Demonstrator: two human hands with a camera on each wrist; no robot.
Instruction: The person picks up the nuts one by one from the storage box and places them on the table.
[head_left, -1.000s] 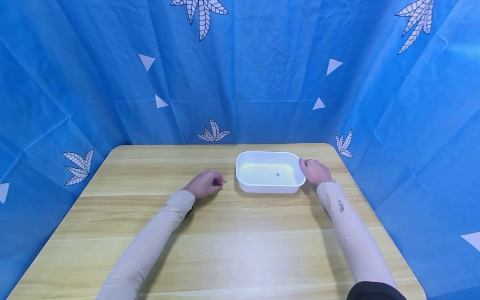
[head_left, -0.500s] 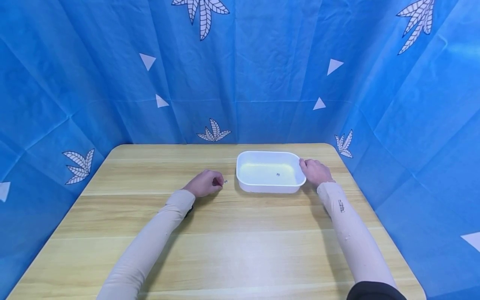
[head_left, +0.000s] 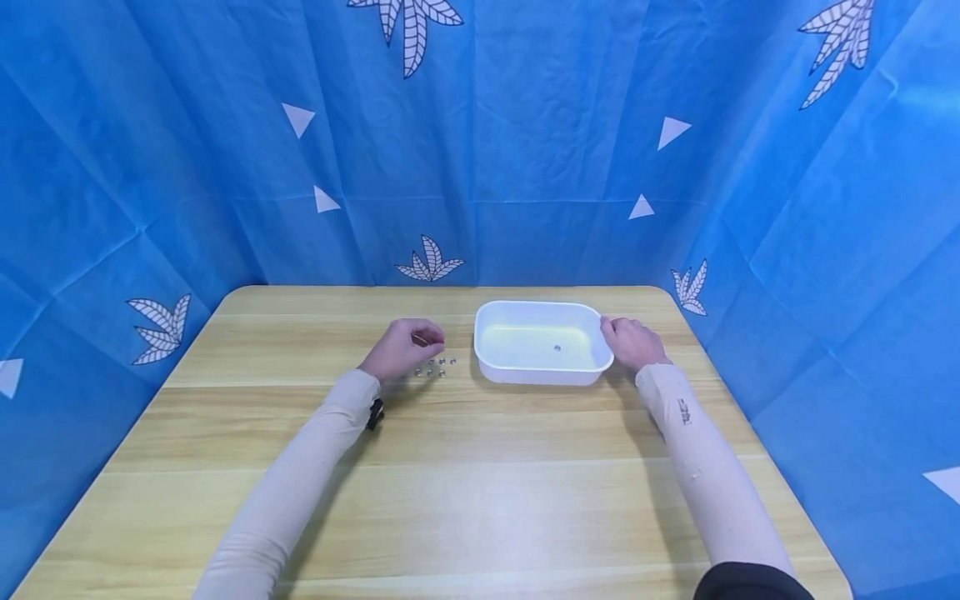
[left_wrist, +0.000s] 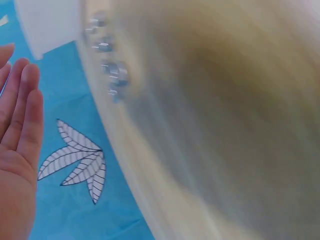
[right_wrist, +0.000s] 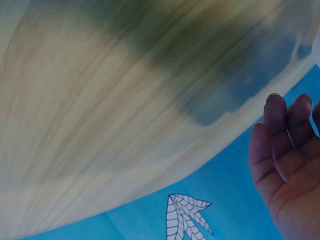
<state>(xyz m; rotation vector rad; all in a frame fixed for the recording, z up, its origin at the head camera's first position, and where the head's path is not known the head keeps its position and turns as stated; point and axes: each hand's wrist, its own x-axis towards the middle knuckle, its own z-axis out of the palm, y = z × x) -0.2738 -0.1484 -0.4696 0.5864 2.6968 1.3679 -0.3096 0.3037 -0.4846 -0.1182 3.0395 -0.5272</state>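
My left hand (head_left: 405, 348) hovers over the left of the table, its thumb and fingertips close together; whether something tiny lies between them cannot be seen. Under and beside it lie several small shiny metal pieces (head_left: 442, 362) in rows, blurred in the left wrist view. There the palm and outer fingers (left_wrist: 31, 115) show, while the thumb tip is out of sight. A white plastic tray (head_left: 543, 377) stands to the right, with one small metal piece (head_left: 557, 348) on its floor. My right hand (head_left: 635, 343) grips the tray's right rim, thumb toward the inside.
The wood-grain table (head_left: 480, 483) extends toward me in front of the tray. A blue patterned curtain (head_left: 525, 150) hangs behind the table and along both sides. A dark band (head_left: 375, 414) sits at the left wrist.
My left hand has lifted and shifted slightly back and left, uncovering rows of metal pieces that it hid before. The right hand and the tray have stayed put.
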